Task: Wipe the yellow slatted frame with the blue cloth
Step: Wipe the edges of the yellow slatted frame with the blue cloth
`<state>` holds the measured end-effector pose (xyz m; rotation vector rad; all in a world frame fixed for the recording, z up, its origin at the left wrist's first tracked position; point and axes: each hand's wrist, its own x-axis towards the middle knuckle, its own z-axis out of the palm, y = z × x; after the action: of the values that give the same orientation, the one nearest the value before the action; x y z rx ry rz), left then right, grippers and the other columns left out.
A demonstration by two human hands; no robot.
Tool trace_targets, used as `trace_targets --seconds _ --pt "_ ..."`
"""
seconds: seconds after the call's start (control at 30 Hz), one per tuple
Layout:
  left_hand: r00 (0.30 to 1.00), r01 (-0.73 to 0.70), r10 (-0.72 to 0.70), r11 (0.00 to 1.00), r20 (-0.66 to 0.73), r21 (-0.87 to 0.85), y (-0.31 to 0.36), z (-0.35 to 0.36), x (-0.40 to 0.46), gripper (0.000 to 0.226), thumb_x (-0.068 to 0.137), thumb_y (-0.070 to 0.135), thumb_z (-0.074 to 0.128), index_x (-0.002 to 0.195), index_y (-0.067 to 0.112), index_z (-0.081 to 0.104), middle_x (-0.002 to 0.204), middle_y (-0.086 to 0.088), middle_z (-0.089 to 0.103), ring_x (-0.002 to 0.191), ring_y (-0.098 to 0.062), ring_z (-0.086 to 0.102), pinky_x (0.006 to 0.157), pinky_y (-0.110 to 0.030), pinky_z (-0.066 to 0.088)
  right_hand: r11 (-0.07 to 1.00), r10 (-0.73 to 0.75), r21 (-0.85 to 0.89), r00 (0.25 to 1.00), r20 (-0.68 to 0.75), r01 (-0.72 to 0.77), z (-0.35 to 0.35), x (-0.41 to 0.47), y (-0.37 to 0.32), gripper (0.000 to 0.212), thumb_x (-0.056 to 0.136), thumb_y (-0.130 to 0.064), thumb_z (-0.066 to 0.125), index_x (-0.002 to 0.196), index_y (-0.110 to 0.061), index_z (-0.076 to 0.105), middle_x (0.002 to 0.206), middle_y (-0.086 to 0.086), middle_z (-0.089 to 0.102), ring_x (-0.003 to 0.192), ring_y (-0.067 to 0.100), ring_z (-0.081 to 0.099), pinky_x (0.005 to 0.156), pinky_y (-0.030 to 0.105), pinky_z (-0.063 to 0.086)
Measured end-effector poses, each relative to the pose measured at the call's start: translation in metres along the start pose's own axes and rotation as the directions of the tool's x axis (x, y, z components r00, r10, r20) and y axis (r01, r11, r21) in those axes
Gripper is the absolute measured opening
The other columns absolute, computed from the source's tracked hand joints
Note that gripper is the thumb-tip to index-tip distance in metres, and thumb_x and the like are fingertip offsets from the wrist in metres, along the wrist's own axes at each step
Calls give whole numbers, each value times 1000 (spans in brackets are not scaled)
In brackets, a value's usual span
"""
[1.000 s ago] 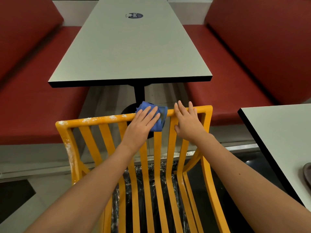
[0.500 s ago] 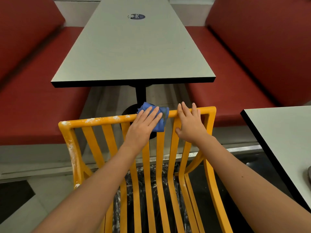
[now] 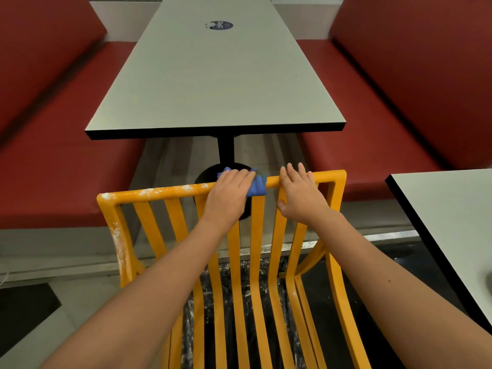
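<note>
The yellow slatted frame stands upright in front of me, its top rail running left to right with several slats below. White dust speckles the left part of the rail and the left post. My left hand presses the blue cloth onto the middle of the top rail, fingers wrapped over it. My right hand rests over the rail further right, fingers curled over the top and thumb behind a slat.
A long grey table on a black pedestal stands just beyond the frame. Red bench seats flank it on both sides. A second grey table's corner juts in at the right. Dark speckled floor shows between the slats.
My left hand has slid the blue cloth slightly left along the top rail, covering more of it. The right hand stays on the rail.
</note>
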<state>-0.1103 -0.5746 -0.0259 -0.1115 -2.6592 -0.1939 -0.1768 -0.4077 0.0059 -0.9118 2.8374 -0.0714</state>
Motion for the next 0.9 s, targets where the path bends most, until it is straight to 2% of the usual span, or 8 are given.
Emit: trace_targets --seconds 0.13,0.2,0.3,0.53,0.67,0.8,0.83,0.9 --pt "996 77 -74 996 59 -50 -18 -9 -1 32 77 1 60 108 -3 62 97 -18 67 90 -36 63 86 -44 49 1000 8 -6 1000 24 -8 -2 -1 -1 78 92 -31 51 150 -7 3 158 15 2 145 37 -4 117 47 4" --pt "973 184 -174 982 151 -52 -5 -13 11 26 87 6 51 111 2 59 102 -14 63 96 -31 58 86 -38 44 1000 17 -17 999 38 -17 -3 -1 -3 80 92 -32 51 150 -7 2 158 15 1 145 37 -5 117 48 4" --pt "921 316 -293 947 257 -52 12 -9 34 22 93 13 43 110 9 55 105 -9 59 94 -24 53 75 -31 39 999 23 -26 999 47 -22 -3 0 -4 82 91 -31 53 150 -7 1 158 15 1 144 38 -5 118 48 4" --pt "859 339 -257 934 442 -115 -12 -24 36 22 99 25 37 100 11 54 93 -9 58 82 -22 53 71 -33 42 999 -7 -31 999 39 8 -3 -4 -2 84 90 -29 54 149 -7 -1 158 15 -1 144 38 -6 118 48 4" --pt "810 356 -290 934 509 -33 -9 -22 49 20 98 28 38 95 14 53 91 -8 57 80 -21 53 71 -32 42 999 0 -34 998 62 2 -4 -3 -2 86 89 -29 55 149 -7 -3 158 16 -3 144 39 -8 118 49 4" --pt "841 363 -293 929 454 -72 12 -12 50 23 96 23 42 112 12 55 102 -9 60 87 -22 54 72 -31 40 999 0 -38 999 54 2 -4 -3 -2 86 89 -29 55 149 -7 -2 158 16 -2 144 39 -7 118 49 4" --pt "870 344 -274 933 411 -106 13 -10 43 28 95 18 45 120 11 54 109 -11 60 95 -24 55 78 -33 41 999 -2 -38 999 54 5 -5 -3 -2 86 89 -29 56 149 -7 -2 158 15 -2 144 38 -7 117 48 4" --pt "961 155 -118 979 249 -136 8 -5 20 42 86 5 56 128 4 51 122 -16 59 111 -31 54 98 -39 40 999 -5 -37 998 56 7 -5 -3 -2 86 89 -29 56 149 -7 -2 158 15 -2 144 38 -7 117 47 4"
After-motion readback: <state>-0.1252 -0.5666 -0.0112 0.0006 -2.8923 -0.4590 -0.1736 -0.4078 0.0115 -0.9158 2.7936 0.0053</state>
